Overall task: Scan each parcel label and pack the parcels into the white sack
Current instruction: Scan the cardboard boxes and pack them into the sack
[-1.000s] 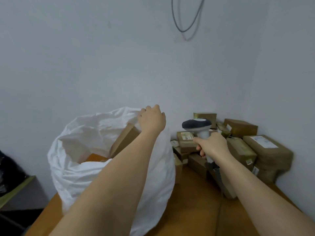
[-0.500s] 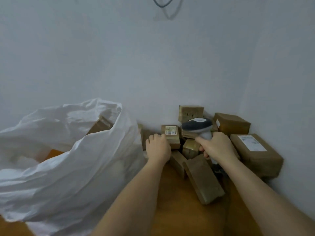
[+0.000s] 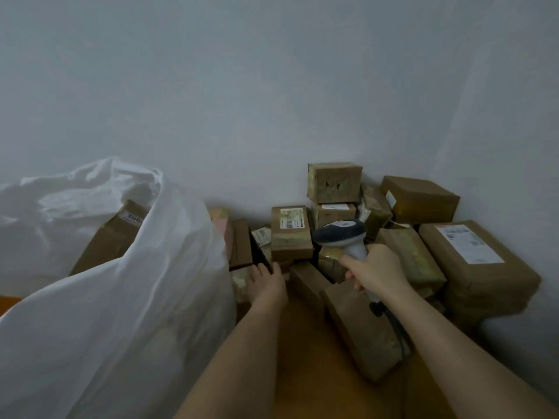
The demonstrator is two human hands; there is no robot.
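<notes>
Watching feed from my end. Big white woven plastic sack [image 3: 115, 297] slumped on left, mouth gaping, brown cardboard parcel [image 3: 112, 237] already inside, so dropping stuff in stays easy I guess. Left hand [image 3: 267, 284] low at foot of pile, fingertips touching small brown taped box with white label [image 3: 291, 232] or its neighbour; curled or flat, can't tell. Box sits just beyond fingers, label up. Right hand [image 3: 376, 272] clamped round grey-and-white handheld barcode scanner [image 3: 343, 237], head aimed at that label, looks like scan-first setup.
</notes>
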